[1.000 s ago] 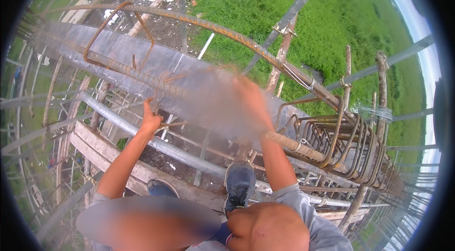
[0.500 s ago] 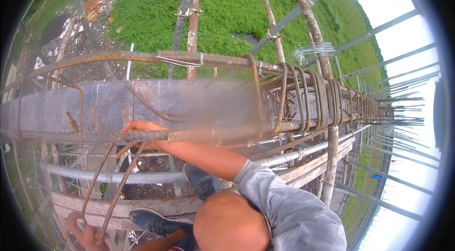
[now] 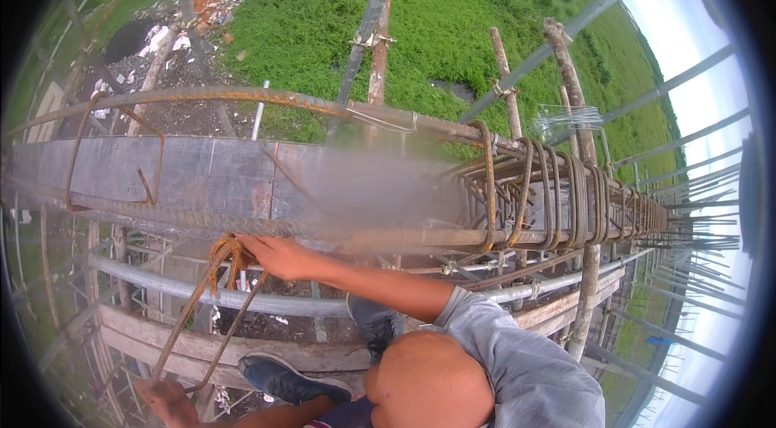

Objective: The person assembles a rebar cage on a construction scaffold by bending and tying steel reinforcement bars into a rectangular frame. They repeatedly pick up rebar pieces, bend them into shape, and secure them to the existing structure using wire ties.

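A rusty rebar stirrup (image 3: 184, 316) hangs tilted between my two hands, on the near side of the long beam cage. My right hand (image 3: 279, 257) is closed at its upper, hooked end, just below the near long bar (image 3: 178, 222). My left hand (image 3: 168, 402), low at the left, is closed round its lower end; some of the fingers are hidden. Another stirrup (image 3: 161, 165) sits round the near bar farther left, tilted. To the right, several stirrups (image 3: 578, 185) are bunched on the long bars.
A grey panel (image 3: 186, 173) lies beneath the cage. Tie wire (image 3: 570, 117) hangs on a wooden post at the right. Below me run a metal pipe (image 3: 299, 304) and wooden planks (image 3: 194, 347), with my shoes on them. A blur covers the middle of the view.
My right hand has come from behind the near bar down to its near side, with the stirrup's hooked end. The stirrup farther left has tilted. The view has shifted.
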Tool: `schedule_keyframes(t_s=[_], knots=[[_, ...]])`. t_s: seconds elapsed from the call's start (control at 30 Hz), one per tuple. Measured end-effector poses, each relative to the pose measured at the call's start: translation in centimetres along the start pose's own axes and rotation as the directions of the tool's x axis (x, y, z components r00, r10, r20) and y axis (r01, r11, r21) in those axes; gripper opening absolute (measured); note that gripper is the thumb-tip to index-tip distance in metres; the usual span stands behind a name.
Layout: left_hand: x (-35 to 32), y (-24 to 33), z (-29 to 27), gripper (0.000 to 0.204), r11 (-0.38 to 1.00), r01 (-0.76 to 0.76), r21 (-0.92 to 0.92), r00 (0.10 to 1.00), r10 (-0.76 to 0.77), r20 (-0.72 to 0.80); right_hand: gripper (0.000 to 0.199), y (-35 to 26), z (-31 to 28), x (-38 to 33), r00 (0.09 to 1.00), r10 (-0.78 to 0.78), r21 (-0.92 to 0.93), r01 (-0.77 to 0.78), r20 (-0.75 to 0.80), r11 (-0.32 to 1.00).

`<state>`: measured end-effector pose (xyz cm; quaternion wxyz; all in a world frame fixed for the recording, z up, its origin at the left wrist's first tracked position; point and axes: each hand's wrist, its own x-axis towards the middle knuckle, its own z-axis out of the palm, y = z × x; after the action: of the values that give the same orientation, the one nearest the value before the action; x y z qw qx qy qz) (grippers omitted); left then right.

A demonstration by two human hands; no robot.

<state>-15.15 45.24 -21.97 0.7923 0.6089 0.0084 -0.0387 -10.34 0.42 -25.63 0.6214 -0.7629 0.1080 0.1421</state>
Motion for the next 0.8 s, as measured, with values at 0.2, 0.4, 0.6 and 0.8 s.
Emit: schedule_keyframes(t_s=[0.2, 0.4, 0.6, 0.8], knots=[[-0.3, -4.7, 6.4, 0.043, 0.862, 0.367, -0.351, 0.820, -0.478, -0.315, 0.030, -7.3, -1.5, -2.8, 0.830, -0.237, 0.568, -0.112, 0.504, 0.816], [0.7, -5.7, 9.9, 0.037, 0.778, 0.487, -0.398, 0.724, -0.614, -0.315, 0.029, -8.8, -2.8, -1.2, 0.951, 0.037, 0.607, -0.225, 0.307, 0.763], [2.2, -4.4, 11.2, 0.038, 0.804, 0.451, -0.388, 0.756, -0.575, -0.313, 0.031, -8.2, -2.4, -0.9, 0.909, -0.172, 0.805, -0.234, 0.380, 0.545], [1.0, -3.2, 11.8, 0.036, 0.813, 0.420, -0.403, 0.754, -0.560, -0.344, 0.036, -9.9, -4.9, -0.7, 0.934, -0.160, 0.527, -0.035, 0.321, 0.849]])
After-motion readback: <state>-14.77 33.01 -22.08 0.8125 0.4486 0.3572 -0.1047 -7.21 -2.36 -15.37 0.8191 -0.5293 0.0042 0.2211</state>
